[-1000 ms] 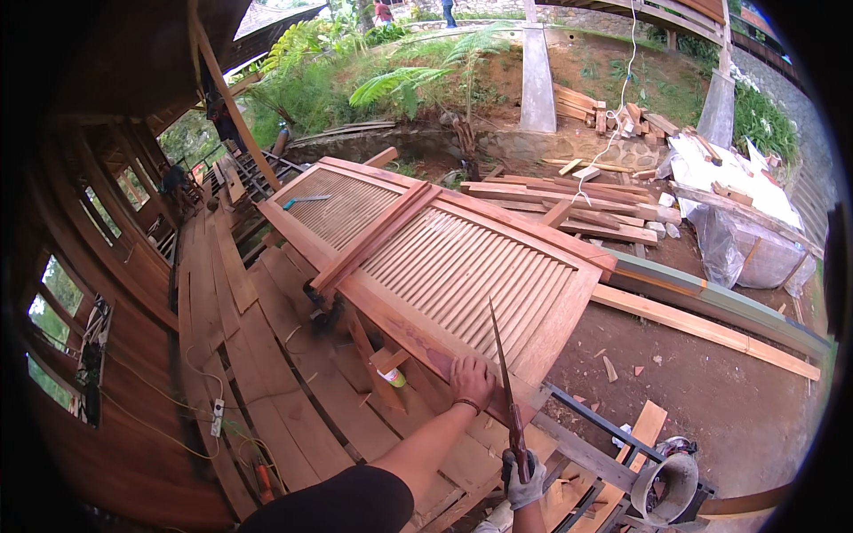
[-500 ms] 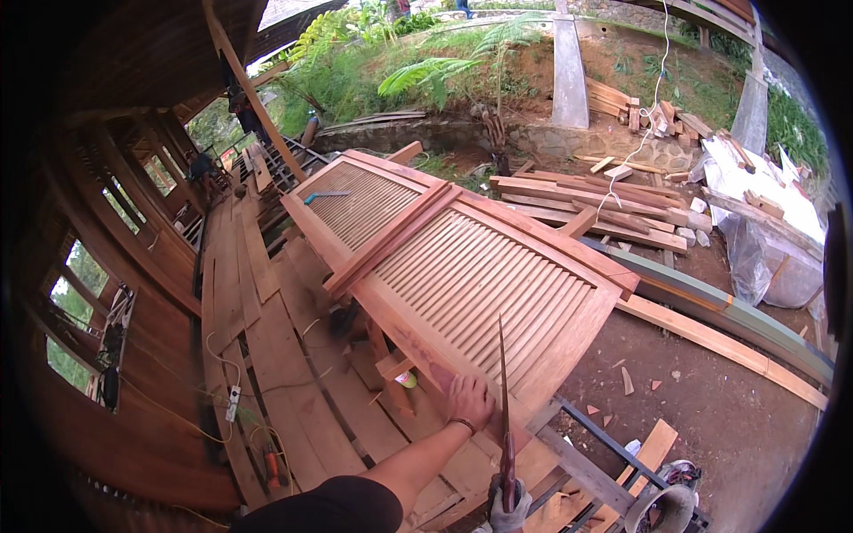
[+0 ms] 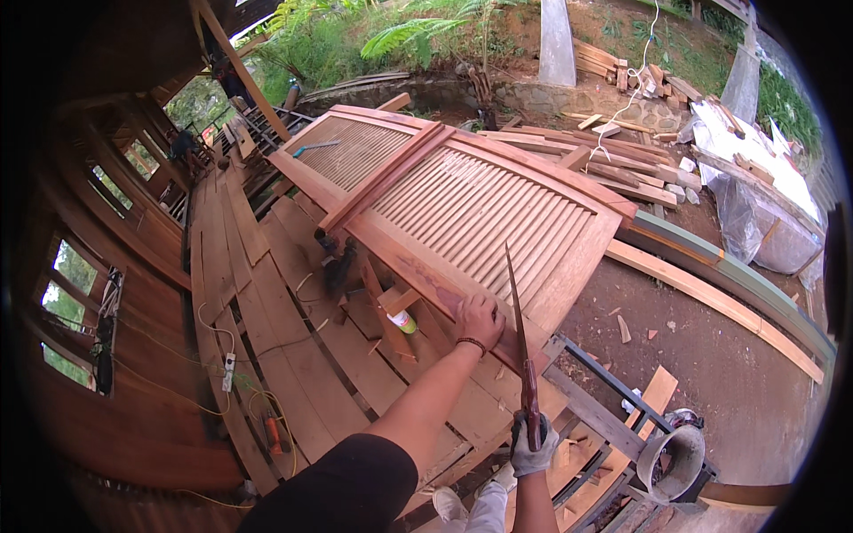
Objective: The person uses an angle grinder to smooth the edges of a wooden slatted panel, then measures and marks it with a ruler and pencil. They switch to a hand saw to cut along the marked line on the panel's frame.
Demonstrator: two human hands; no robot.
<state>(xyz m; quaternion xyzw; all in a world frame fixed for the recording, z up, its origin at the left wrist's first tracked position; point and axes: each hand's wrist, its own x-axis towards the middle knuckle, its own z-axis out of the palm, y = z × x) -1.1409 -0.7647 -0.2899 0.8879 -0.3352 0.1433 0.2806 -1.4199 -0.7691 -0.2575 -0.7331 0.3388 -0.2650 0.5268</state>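
Panel (image 3: 484, 222): left hand (image 3: 481, 320) lower centre, can't tell if clamped; press.
Saw (image 3: 530, 384): your right hand (image 3: 535, 455) clamps it; aim straight.

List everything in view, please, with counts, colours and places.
Louvred panel: one, brown, centre
Crosspiece: one, brown, across panel
Tool: one, turquoise, on far louvres
Saw: one, brown handle, lower centre
Can: one, white and green, below panel
Power strip: one, white, left floor
Second tool: one, orange, lower left
Bucket: one, grey, lower right
Planks: many, brown, left
Timbers: several, brown, beyond panel
Sheeting: count unclear, white, right
Plants: several, green, top
Shoes: two, pale, bottom
Left grip: one, bare, panel edge
Right grip: one, gloved grey, saw handle
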